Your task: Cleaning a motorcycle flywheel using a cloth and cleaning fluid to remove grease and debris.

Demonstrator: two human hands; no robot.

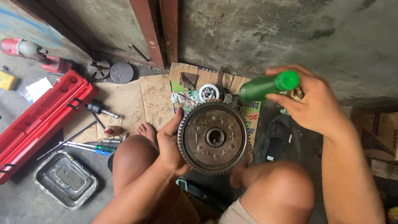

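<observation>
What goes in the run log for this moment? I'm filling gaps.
left hand: holds toothed gear | right hand: holds green bottle, tilted toward gear

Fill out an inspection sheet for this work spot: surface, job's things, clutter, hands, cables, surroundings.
Surface: grey concrete floor with flattened cardboard laid on it.
Job's things: round toothed gear, rusty face up, hole in the middle; green bottle tilted above it.
Clutter: red tool case, shut; metal tray; screwdrivers; red power tool; black sandal.
Hands: left hand holds the gear by its rim; right hand holds the bottle.
Cables: nothing seen.
Surroundings: stained concrete wall, reddish wooden post.
</observation>
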